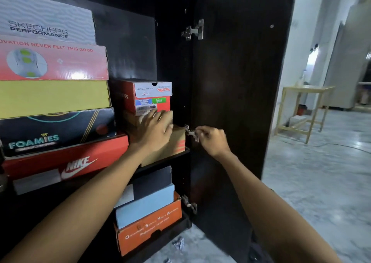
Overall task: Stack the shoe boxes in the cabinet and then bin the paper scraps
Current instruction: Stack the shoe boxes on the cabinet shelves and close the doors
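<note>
A dark cabinet [174, 42] holds stacked shoe boxes. My left hand [154, 130] lies flat, fingers spread, against a brown cardboard box [176, 142] on the middle shelf, under a red and white Skechers box [148, 96]. My right hand [210, 140] is curled beside the middle door hinge [191, 133], fingertips at the metal. On the left stands a tall pile with a Nike box [66, 162] at its bottom. On the lower shelf lie an orange box [148, 228], a light blue box [144, 204] and a dark box. Crumpled paper scraps [178, 242] lie on the floor.
The cabinet door [241, 82] stands open to the right, right beside my right arm. Beyond it is a marbled grey floor [321, 182] with a cable across it and a light wooden table [305, 110] farther back.
</note>
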